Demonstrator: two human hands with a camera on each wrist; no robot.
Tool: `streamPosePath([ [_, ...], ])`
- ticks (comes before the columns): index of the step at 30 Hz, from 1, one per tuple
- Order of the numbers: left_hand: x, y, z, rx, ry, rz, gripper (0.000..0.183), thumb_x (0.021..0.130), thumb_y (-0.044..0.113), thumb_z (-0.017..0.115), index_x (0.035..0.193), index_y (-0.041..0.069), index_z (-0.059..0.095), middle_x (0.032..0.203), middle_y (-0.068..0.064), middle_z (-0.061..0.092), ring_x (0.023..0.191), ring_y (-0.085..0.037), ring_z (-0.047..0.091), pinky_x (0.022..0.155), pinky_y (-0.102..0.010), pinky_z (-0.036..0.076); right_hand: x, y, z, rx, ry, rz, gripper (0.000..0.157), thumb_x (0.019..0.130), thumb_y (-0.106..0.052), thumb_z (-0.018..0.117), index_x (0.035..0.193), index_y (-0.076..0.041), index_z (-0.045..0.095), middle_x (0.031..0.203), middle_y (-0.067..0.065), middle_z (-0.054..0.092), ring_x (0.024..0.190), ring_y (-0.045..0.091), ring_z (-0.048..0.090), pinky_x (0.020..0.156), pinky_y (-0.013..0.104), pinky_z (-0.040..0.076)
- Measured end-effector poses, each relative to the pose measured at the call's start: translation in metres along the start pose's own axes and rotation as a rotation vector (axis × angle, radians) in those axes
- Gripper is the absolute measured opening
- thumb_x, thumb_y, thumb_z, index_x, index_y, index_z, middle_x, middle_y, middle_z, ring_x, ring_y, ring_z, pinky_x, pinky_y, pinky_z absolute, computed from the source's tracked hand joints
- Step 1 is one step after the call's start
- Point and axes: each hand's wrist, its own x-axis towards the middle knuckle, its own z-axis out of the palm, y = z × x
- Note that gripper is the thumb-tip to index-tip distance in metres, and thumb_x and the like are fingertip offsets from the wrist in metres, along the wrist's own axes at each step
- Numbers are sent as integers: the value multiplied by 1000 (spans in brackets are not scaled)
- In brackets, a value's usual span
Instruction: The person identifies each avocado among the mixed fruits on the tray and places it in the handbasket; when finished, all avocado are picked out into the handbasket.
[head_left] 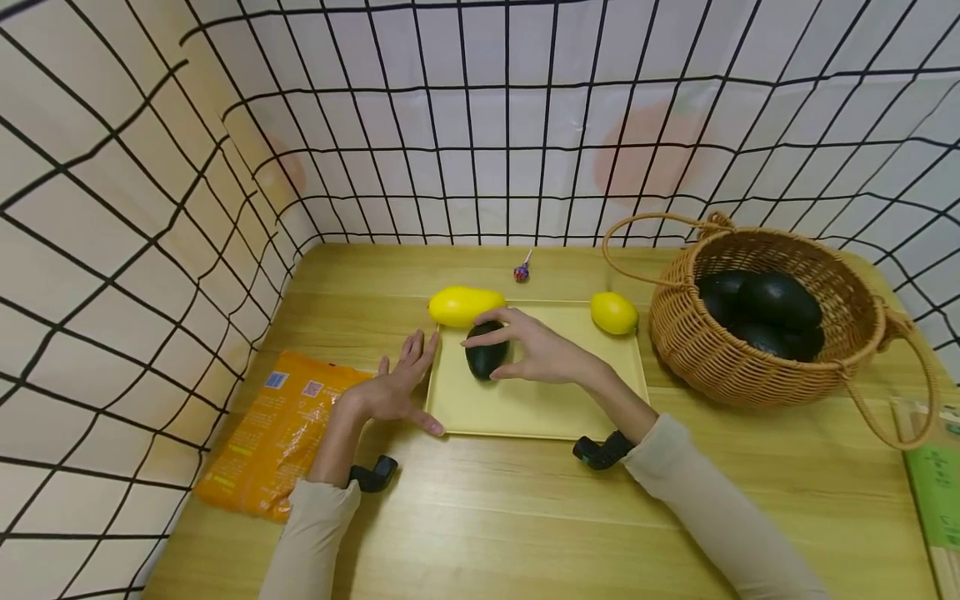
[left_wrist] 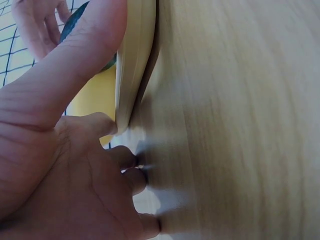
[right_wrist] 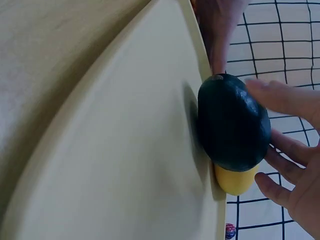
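A dark green avocado (head_left: pixel 487 353) sits on the left part of the shallow yellow tray (head_left: pixel 558 408). My right hand (head_left: pixel 543 346) hovers around it, thumb on the near side and fingers over the far side. The right wrist view shows the fingers (right_wrist: pixel 280 190) spread loosely beside the avocado (right_wrist: pixel 234 122); whether the thumb tip touches it I cannot tell. At the tray's left edge, my left hand (head_left: pixel 393 387) has its fingers splayed, thumb by the near corner. In the left wrist view its fingertips (left_wrist: pixel 150 225) rest on the table.
A yellow mango-like fruit (head_left: pixel 461 307) lies at the tray's far left corner, a lemon (head_left: pixel 613 313) at the far right. Behind is a lollipop (head_left: pixel 522 272). A wicker basket (head_left: pixel 750 383) holds several avocados. An orange packet (head_left: pixel 277 442) and green packet (head_left: pixel 941 492) flank; black wire mesh (head_left: pixel 510 150) encloses.
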Motion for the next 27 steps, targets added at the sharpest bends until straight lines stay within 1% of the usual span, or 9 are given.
streamPosePath([
  [3,0,0,0,-2,-3,-3,141,78,44,89,164,11,-18,167,-20,-33,157,-37,-30,121,-73,-14,1,1,1,-38,6,-12,51,83,-8,86,132,-16,73,150,19,53,142,39,44,121,62,33],
  [8,-1,0,0,-10,-6,-3,141,78,44,89,164,11,-18,167,-20,-34,157,-37,-30,121,-73,-15,1,3,2,-86,21,-34,46,82,-10,87,126,-17,76,142,18,57,135,37,47,115,57,40],
  [15,-1,0,0,-3,-2,-7,141,78,44,89,164,11,-18,167,-20,-33,157,-37,-29,121,-73,-14,2,6,3,-56,19,-38,43,81,-13,87,123,-18,78,135,17,58,130,34,48,112,54,42],
  [23,-1,1,0,2,1,0,141,79,44,89,164,11,-18,167,-21,-32,157,-38,-29,122,-73,-13,2,6,2,-66,6,-22,43,81,-17,88,123,-20,78,133,16,59,127,33,50,111,51,43],
  [27,-1,1,0,1,-3,-5,141,79,44,89,164,11,-18,167,-20,-32,157,-37,-29,122,-72,-14,3,4,2,-75,-16,-10,44,82,-19,87,125,-21,78,133,15,60,127,33,52,110,52,44],
])
